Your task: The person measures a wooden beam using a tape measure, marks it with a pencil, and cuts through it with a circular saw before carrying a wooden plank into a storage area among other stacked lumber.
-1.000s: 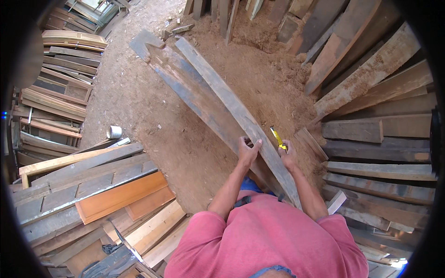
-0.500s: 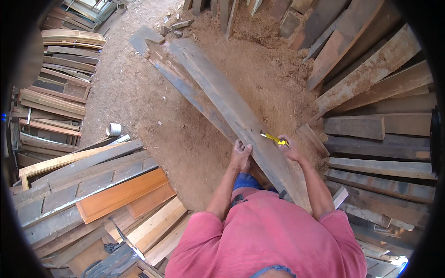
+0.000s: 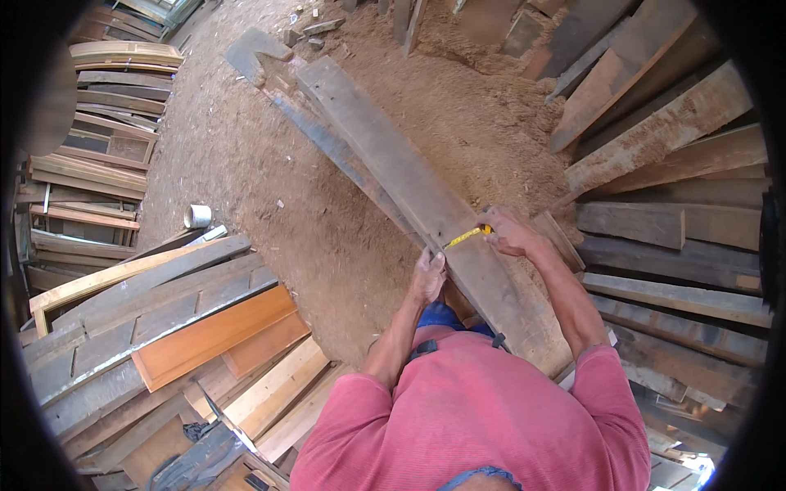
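Note:
A long, weathered grey-brown plank [image 3: 393, 155] slants from the upper left down beside my body on the right. Beneath and left of it lies a second rough board [image 3: 327, 151] with bluish-grey patches. My right hand [image 3: 514, 232] is closed around a yellow tape measure [image 3: 488, 230] at the plank's right edge. Its short yellow blade [image 3: 464, 238] stretches across the plank's face. On the plank's left edge my left hand [image 3: 428, 277] is closed, fingertips close to the blade's end. Whether they touch the blade I cannot tell.
Stacked timber [image 3: 630, 221] fans out along the right side. Lower left, an orange-brown panel [image 3: 217, 337] lies on piled boards, with a white bucket [image 3: 197, 216] behind them. More frames and boards [image 3: 123, 102] line the far left. Sawdust covers the brown ground [image 3: 327, 270].
My right hand has moved slightly away from me, and the tape's blade now reaches left across the plank toward my left hand. The plank has shifted a little; my left hand stays at its edge.

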Action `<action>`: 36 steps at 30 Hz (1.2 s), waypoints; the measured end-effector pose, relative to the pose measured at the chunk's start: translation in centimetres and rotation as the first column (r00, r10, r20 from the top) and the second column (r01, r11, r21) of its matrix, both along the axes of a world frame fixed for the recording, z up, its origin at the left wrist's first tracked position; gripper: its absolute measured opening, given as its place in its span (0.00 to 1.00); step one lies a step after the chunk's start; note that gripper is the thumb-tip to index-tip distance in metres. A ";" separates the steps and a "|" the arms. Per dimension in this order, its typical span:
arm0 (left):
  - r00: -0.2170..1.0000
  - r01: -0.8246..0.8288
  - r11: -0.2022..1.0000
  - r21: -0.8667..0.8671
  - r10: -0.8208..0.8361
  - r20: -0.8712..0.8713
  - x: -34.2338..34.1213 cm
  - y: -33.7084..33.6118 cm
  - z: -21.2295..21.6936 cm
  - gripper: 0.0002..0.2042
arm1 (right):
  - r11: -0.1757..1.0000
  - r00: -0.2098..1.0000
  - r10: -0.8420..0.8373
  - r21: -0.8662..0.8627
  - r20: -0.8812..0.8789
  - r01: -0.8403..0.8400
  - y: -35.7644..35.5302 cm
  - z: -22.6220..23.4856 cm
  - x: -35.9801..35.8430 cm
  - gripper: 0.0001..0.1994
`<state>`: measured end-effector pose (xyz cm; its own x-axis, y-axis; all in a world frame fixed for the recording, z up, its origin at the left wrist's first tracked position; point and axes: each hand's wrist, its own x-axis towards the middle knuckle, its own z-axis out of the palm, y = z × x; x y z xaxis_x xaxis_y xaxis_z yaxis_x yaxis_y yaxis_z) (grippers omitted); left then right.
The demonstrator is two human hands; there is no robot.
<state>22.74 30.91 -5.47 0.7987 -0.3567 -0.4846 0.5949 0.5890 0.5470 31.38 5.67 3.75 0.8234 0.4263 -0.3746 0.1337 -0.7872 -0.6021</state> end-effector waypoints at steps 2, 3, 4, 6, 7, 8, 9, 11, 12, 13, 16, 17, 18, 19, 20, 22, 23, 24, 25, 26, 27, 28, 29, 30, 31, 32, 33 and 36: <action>1.000 0.003 1.000 -0.005 -0.004 -0.008 0.1 0.0 0.3 0.34 | 0.999 0.999 0.044 -0.031 -0.018 -0.045 0.3 -0.5 0.2 0.17; 1.000 0.002 1.000 -0.009 -0.002 -0.006 0.1 0.1 0.4 0.34 | 0.998 0.999 0.049 -0.030 -0.020 -0.050 0.6 -0.4 0.4 0.17; 1.000 0.002 1.000 -0.014 -0.002 -0.005 0.1 0.2 0.4 0.34 | 0.998 0.998 0.051 -0.032 -0.030 -0.052 0.8 -0.3 0.5 0.17; 1.000 0.001 1.000 -0.007 -0.001 -0.013 0.1 0.2 0.4 0.34 | 0.998 0.998 0.050 -0.035 -0.040 -0.052 1.0 -0.1 0.7 0.17; 1.000 0.004 1.000 -0.001 -0.004 -0.018 0.2 0.1 0.3 0.34 | 0.998 0.997 0.055 -0.024 -0.051 -0.056 1.0 -0.1 0.8 0.17; 1.000 0.006 1.000 0.000 -0.006 -0.019 0.2 0.1 0.2 0.34 | 0.998 0.996 0.058 -0.012 -0.061 -0.059 0.9 -0.1 0.8 0.18; 0.999 0.007 1.000 0.024 -0.006 -0.039 0.1 0.0 0.1 0.34 | 0.998 0.997 0.054 -0.016 -0.063 -0.055 0.8 -0.3 0.8 0.18; 0.998 0.016 0.999 0.045 -0.014 -0.059 0.1 -0.1 -0.1 0.33 | 1.000 0.997 -0.010 0.016 -0.071 0.011 0.6 -0.8 0.8 0.19; 0.997 0.006 0.998 0.064 -0.001 -0.078 0.1 -0.2 -0.4 0.32 | 1.000 0.997 -0.020 0.010 -0.076 0.021 0.7 -0.6 1.0 0.19; 0.995 -0.003 0.996 0.084 0.011 -0.097 0.1 -0.2 -0.7 0.31 | 1.000 0.997 -0.016 -0.014 -0.074 0.015 0.8 -0.3 1.3 0.19; 0.996 -0.058 0.998 0.031 0.060 -0.070 0.0 -0.5 -1.2 0.30 | 0.999 0.999 -0.028 -0.036 -0.032 0.027 -0.2 -1.6 1.6 0.20; 0.996 -0.073 0.997 0.017 0.074 -0.051 0.0 -0.7 -1.2 0.29 | 0.999 1.000 -0.030 -0.028 0.007 0.030 -0.7 -2.4 1.5 0.20; 0.997 -0.064 0.998 0.017 0.065 -0.052 0.1 -0.6 -1.3 0.29 | 0.999 0.999 -0.039 -0.028 0.007 0.039 -0.9 -2.7 1.5 0.20; 0.997 -0.054 0.998 0.021 0.055 -0.052 0.1 -0.5 -1.4 0.29 | 0.997 0.997 -0.072 -0.034 -0.012 0.072 -1.1 -3.0 1.4 0.20; 0.998 -0.044 0.999 0.025 0.045 -0.053 0.1 -0.5 -1.5 0.29 | 0.994 0.994 -0.105 -0.041 -0.031 0.104 -1.2 -3.3 1.4 0.20; 0.998 -0.048 0.999 0.020 0.048 -0.041 0.1 -0.4 -1.6 0.29 | 0.993 0.993 -0.110 -0.055 -0.037 0.108 -1.1 -3.3 1.4 0.20; 0.998 -0.056 0.998 0.014 0.057 -0.027 0.1 -0.4 -1.6 0.29 | 0.992 0.993 -0.110 -0.070 -0.042 0.107 -1.0 -3.2 1.5 0.20; 0.998 -0.050 0.999 0.015 0.051 -0.027 0.2 -0.4 -1.5 0.29 | 0.991 0.992 -0.116 -0.069 -0.042 0.113 -1.1 -3.4 1.5 0.20; 0.999 -0.036 0.999 0.018 0.037 -0.035 0.3 -0.5 -1.4 0.30 | 0.992 0.993 -0.110 -0.064 -0.046 0.107 -1.2 -3.6 1.5 0.20; 0.999 -0.022 1.000 0.020 0.023 -0.044 0.4 -0.5 -1.3 0.30 | 0.993 0.993 -0.103 -0.059 -0.050 0.100 -1.3 -3.8 1.6 0.20; 0.999 -0.022 1.000 0.022 0.023 -0.043 0.3 -0.4 -1.4 0.30 | 0.993 0.993 -0.104 -0.057 -0.050 0.101 -1.3 -3.6 1.6 0.20; 0.999 -0.017 1.000 0.017 0.017 -0.033 0.3 -0.3 -1.5 0.31 | 0.994 0.996 -0.088 -0.066 -0.023 0.086 -1.3 -3.4 1.6 0.19; 1.000 -0.012 1.000 0.011 0.012 -0.024 0.3 -0.3 -1.6 0.31 | 0.995 0.997 -0.071 -0.075 0.004 0.071 -1.3 -3.3 1.7 0.18; 1.000 -0.009 1.000 0.012 0.009 -0.024 0.3 -0.3 -1.5 0.31 | 0.994 0.997 -0.074 -0.074 0.004 0.074 -1.4 -3.4 1.7 0.18; 1.000 -0.002 1.000 0.011 0.002 -0.020 0.3 -0.4 -1.5 0.32 | 0.997 0.998 -0.053 -0.060 0.029 0.055 -1.6 -3.4 1.7 0.18; 1.000 0.005 1.000 0.010 -0.005 -0.017 0.4 -0.4 -1.5 0.33 | 0.998 0.998 -0.032 -0.047 0.054 0.035 -1.7 -3.5 1.7 0.17; 1.000 0.003 1.000 0.011 -0.003 -0.017 0.3 -0.3 -1.7 0.33 | 0.998 0.998 -0.031 -0.046 0.054 0.033 -1.6 -3.4 1.7 0.17; 1.000 0.008 0.999 0.034 -0.007 -0.020 0.2 -0.2 -1.9 0.34 | 0.996 0.998 -0.056 -0.061 0.038 0.058 -1.4 -3.2 1.7 0.18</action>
<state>22.91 30.71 -7.37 0.7863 -0.3460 -0.5119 0.6101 0.5657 0.5548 33.04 4.22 0.51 0.8592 0.3555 -0.3679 0.1087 -0.8295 -0.5478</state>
